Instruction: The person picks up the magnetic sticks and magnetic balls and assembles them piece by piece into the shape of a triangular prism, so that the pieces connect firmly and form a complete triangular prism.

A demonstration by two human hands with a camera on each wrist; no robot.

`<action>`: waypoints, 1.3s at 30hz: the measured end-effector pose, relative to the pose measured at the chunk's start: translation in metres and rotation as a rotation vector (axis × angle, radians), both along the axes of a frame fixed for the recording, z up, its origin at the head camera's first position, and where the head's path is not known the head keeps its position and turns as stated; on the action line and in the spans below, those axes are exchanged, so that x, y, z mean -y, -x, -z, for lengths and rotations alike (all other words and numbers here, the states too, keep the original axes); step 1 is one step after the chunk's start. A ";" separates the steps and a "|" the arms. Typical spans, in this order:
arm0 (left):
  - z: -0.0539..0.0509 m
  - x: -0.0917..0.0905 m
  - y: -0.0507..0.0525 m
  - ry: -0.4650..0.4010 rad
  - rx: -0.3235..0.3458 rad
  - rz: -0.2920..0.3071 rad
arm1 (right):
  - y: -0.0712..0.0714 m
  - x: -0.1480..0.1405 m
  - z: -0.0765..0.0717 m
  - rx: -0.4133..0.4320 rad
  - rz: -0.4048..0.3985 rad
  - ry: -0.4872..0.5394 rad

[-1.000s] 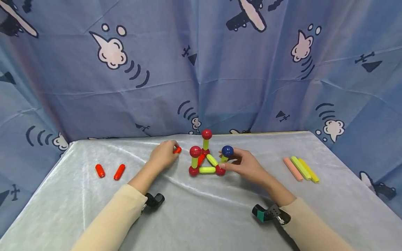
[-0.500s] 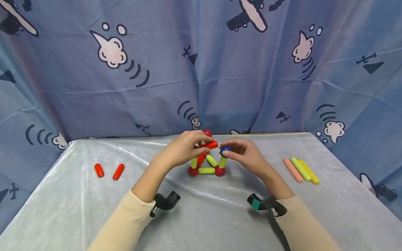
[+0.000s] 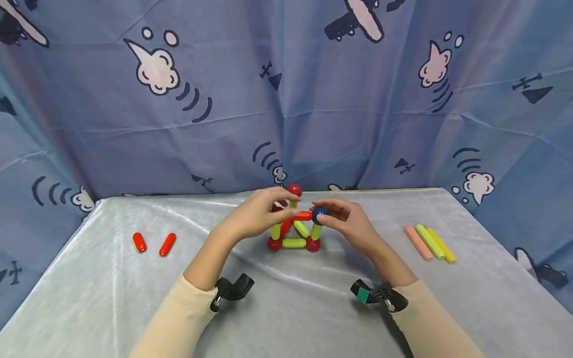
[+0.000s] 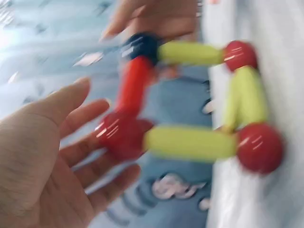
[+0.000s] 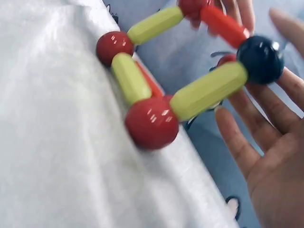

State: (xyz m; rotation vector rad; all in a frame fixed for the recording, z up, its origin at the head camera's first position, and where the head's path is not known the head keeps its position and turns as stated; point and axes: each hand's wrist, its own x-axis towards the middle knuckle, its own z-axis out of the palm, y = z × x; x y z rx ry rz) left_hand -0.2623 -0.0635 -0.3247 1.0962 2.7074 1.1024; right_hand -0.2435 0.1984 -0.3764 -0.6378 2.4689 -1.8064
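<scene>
A frame of magnetic sticks and balls stands on the table, with red balls at its base, such as the near right one [image 3: 313, 244], and yellow-green uprights [image 5: 209, 91]. A red magnetic stick [image 3: 303, 215] bridges the blue ball [image 3: 319, 215] and the left top red ball [image 4: 121, 135], which the left hand mostly hides in the head view. My left hand [image 3: 252, 215] has its fingers spread behind that red ball, thumb apart from it. My right hand [image 3: 351, 221] is around the blue ball, fingers loosely extended behind it and thumb apart in the right wrist view.
Two loose red sticks [image 3: 140, 242] [image 3: 167, 244] lie on the left of the pale cloth-covered table [image 3: 286, 308]. Several long sticks, one pink [image 3: 419, 242], lie side by side on the right. A blue printed curtain [image 3: 233, 109] hangs behind.
My left hand has brought the red stick from the left to the frame, where it now joins the blue ball, and has loosened its fingers. My right hand has moved up to the blue ball.
</scene>
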 end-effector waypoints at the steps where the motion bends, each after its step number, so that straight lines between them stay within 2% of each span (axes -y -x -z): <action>1: -0.002 0.007 0.001 -0.010 0.033 -0.039 | 0.001 -0.001 0.003 0.003 -0.008 -0.004; 2: -0.004 0.016 0.003 -0.011 0.063 -0.090 | 0.002 -0.002 0.007 0.009 -0.021 -0.009; 4: -0.007 0.037 0.004 0.052 0.089 -0.219 | 0.005 -0.002 0.015 0.025 -0.038 -0.041; 8: -0.003 0.087 0.002 0.340 0.117 -0.499 | 0.009 0.000 0.032 0.046 -0.060 -0.136; 10: 0.001 0.111 0.000 0.472 0.161 -0.585 | 0.009 0.002 0.037 0.041 -0.050 -0.161; 12: 0.007 0.129 -0.003 0.566 0.214 -0.619 | 0.010 0.002 0.041 0.030 -0.044 -0.163; 14: 0.013 0.142 -0.006 0.610 0.268 -0.623 | 0.009 0.002 0.042 0.024 -0.036 -0.162; 18: 0.023 0.152 -0.005 0.592 0.283 -0.585 | 0.011 0.000 0.042 0.021 -0.049 -0.194; 20: 0.025 0.152 -0.003 0.526 0.261 -0.564 | 0.012 -0.001 0.041 0.021 -0.068 -0.209; 22: 0.025 0.147 0.000 0.424 0.247 -0.525 | 0.012 -0.001 0.039 0.023 -0.087 -0.213; 25: 0.023 0.127 0.001 0.179 0.271 -0.488 | 0.012 0.000 0.039 0.023 -0.111 -0.185; 27: 0.023 0.107 0.001 -0.034 0.326 -0.459 | 0.011 -0.001 0.041 0.026 -0.106 -0.156; 30: 0.020 0.071 -0.003 -0.362 0.453 -0.439 | 0.012 -0.001 0.044 0.025 -0.098 -0.099; 32: 0.018 0.049 -0.005 -0.532 0.531 -0.439 | 0.012 -0.001 0.046 0.016 -0.091 -0.065; 35: 0.018 0.022 -0.006 -0.698 0.605 -0.470 | 0.012 -0.003 0.048 -0.006 -0.090 -0.035; 39: 0.021 0.004 -0.007 -0.807 0.639 -0.520 | 0.012 -0.003 0.050 -0.028 -0.100 -0.027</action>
